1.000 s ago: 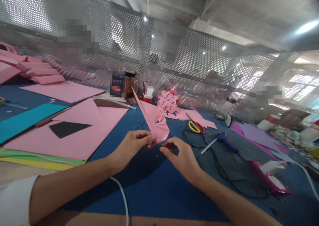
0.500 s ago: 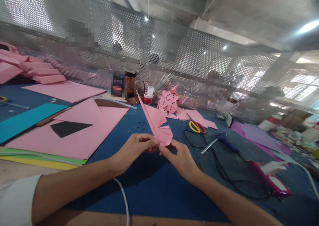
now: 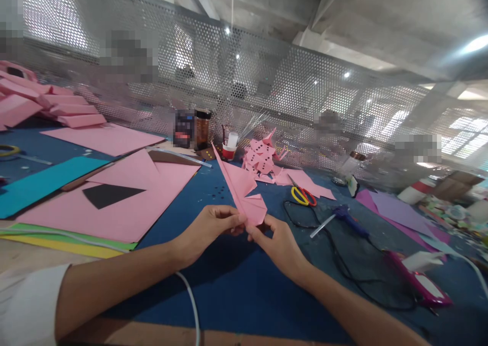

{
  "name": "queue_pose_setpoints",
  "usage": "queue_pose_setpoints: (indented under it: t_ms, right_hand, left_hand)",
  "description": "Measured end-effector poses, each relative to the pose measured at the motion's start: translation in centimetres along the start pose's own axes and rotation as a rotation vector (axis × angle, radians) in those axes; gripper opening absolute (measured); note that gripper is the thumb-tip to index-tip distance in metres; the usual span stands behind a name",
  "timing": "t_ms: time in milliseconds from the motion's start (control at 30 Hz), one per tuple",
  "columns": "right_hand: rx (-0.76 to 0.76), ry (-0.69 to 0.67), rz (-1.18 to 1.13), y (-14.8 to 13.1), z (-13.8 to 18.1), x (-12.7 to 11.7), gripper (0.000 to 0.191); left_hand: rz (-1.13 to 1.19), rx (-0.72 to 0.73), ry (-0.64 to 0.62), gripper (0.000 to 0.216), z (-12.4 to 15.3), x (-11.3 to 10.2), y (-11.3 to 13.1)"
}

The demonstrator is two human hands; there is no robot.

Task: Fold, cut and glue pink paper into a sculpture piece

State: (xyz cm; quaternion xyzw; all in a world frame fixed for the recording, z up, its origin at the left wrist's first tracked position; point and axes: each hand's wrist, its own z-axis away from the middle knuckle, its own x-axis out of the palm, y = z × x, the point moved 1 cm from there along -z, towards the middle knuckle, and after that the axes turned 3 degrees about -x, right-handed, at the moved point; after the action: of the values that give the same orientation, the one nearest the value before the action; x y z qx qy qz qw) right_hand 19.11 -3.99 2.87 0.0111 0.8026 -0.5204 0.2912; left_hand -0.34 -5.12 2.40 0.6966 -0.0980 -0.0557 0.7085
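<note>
A folded pink paper shape (image 3: 241,188) with a long pointed tip stands up over the blue table mat (image 3: 236,285). My left hand (image 3: 208,229) pinches its lower end from the left. My right hand (image 3: 280,244) pinches the same end from the right, fingers closed on the paper. Both hands meet at the base of the fold, just above the mat.
Large pink sheets (image 3: 125,193) with a black triangle lie at left over teal, green and yellow card. Yellow and red scissors (image 3: 301,196), a glue gun (image 3: 343,216) with black cable, a pink device (image 3: 423,285), punched pink pieces (image 3: 263,158) and jars (image 3: 201,130) stand before a perforated metal screen.
My right hand moved in from just right of the paper and closed on its lower end. The paper rose slightly and now sits between both hands.
</note>
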Motion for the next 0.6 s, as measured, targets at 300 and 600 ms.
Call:
queue_pose_setpoints:
  t_ms: [300,600]
  right_hand:
    - [-0.004,0.004,0.014,0.02,-0.03,0.02,0.021]
    - [-0.017,-0.004,0.022,0.07,0.03,-0.08,0.019]
  left_hand:
    - [-0.021,-0.001,0.003,0.031,0.12,0.11,0.40]
    - [-0.003,0.012,-0.023,0.030,0.15,0.13,0.29]
